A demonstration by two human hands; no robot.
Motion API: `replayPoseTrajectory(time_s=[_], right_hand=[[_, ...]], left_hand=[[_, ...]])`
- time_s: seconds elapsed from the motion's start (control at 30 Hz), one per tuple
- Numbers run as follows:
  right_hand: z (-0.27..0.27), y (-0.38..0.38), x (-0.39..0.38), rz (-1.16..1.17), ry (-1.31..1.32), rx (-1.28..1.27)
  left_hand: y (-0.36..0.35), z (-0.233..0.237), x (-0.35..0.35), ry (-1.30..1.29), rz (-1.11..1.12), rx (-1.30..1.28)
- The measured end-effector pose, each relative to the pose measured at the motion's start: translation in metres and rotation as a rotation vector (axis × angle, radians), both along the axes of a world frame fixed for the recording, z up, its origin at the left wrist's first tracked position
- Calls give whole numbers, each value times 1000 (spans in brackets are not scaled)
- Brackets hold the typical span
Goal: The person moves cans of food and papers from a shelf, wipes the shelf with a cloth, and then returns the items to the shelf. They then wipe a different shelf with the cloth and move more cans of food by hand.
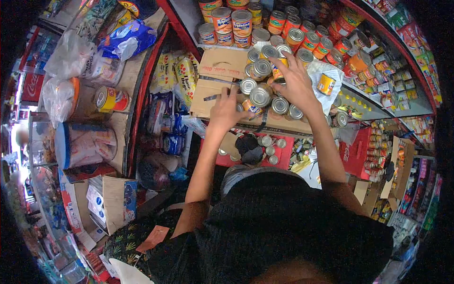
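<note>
Several silver-topped cans [260, 95] stand and lean in a cluster on a brown cardboard box [203, 97]. At the cluster's left side is my left hand [227, 110], fingers apart, beside a tilted can with an orange and blue label [252, 108]. My right hand [294, 84] reaches over the right side of the cluster, thumb and fingers spread around a can with a yellow-orange label [278, 71]; whether it grips the can is unclear. White paper [326, 97] lies to the right, with a yellow-labelled can [326, 84] on it.
Shelves ahead hold stacked cans [222, 21] and more rows of cans [323, 45]. On the left shelf [135, 61] are a lying can [112, 98], plastic bags and a blue-lidded tub [85, 144]. Below the box, cans stand on a red surface [283, 160].
</note>
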State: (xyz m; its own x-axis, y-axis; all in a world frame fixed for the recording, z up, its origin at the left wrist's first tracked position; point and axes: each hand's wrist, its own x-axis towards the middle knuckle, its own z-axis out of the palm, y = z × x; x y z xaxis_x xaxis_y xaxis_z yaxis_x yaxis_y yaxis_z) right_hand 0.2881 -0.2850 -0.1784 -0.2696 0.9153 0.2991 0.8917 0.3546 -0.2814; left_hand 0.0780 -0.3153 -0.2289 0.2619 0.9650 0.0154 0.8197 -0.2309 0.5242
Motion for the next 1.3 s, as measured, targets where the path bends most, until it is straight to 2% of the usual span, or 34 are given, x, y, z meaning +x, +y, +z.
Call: replayPoseTrajectory(time_s=[0.1,0.17,0.23,0.3,0.37,0.47,0.53,0.6,0.67,0.73,0.8,0.83,0.9,0.97,1.0,1.07,1.1,1.17,1.2,1.3], right_hand=[[5,-4,-8,4,13,33],[6,-12,-16,166,89,164],[-3,-34,-30,314,63,50],[-40,-47,-37,351,-16,38],[-66,-52,-41,387,-92,26],[-73,-54,-41,367,-98,150],[-66,-55,-39,411,-28,20],[-67,-56,-29,409,-26,-7],[-62,-55,-19,560,15,-29],[-50,-64,-7,512,51,44],[-36,-75,8,223,275,235],[-34,-77,19,121,355,329],[-22,-81,42,-118,437,362],[-34,-75,65,-315,447,402],[-39,-71,71,-318,448,404],[-48,-63,80,-439,514,399],[-54,-60,83,-413,489,379],[-60,-59,83,-383,506,363],[-62,-59,83,-346,520,350],[-66,-60,83,-343,524,343]], left_hand=[[-5,-25,1,-36,-9,-125],[-3,-41,-2,-56,-10,-106],[-4,-48,-3,-75,-20,-91],[-5,-53,-2,-8,-28,-63],[-7,-54,-2,-14,-33,-47],[-8,-52,-1,-30,-33,-28],[-8,-52,-2,-40,-47,-29],[-4,-52,-3,-97,-76,3],[-6,-34,1,-94,-81,-1],[-10,-18,4,-47,-65,-54],[-16,-2,14,-5,-27,-34],[-19,7,17,-64,-16,11],[-22,22,27,-123,0,61],[-25,31,45,-183,-85,193],[-25,30,55,-182,-87,194],[-20,25,76,-320,-294,310],[-18,20,87,-320,-299,308],[-10,2,106,-486,-487,398],[-4,-10,112,-486,-493,398],[6,-37,122,-243,-546,618]])
